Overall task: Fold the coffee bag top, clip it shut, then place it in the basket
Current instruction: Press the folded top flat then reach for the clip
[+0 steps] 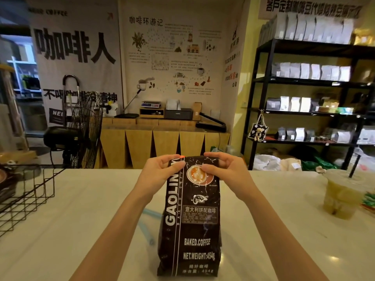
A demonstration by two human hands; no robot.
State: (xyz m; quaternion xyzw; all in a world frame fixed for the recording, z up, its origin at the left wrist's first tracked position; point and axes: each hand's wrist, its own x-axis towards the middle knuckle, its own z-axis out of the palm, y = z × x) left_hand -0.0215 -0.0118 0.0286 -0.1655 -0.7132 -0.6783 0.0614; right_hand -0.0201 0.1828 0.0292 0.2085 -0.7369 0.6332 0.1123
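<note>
A tall black coffee bag (192, 224) with white lettering stands upright on the white counter (81, 209), right in front of me. Its top edge is bent over. My left hand (160, 171) pinches the bag's top left corner. My right hand (225, 169) grips the top right corner, thumb on the front over the printed cup. A pale blue clip (147, 222) lies on the counter behind the bag's left side, mostly hidden by my left forearm and the bag. A black wire basket (30, 191) sits at the counter's left edge.
An iced drink in a plastic cup (341, 193) with a straw stands at the right of the counter, small packets beside it. Beyond the counter are a floor fan (85, 128), wooden cabinets and a black shelf unit (304, 88) of bags.
</note>
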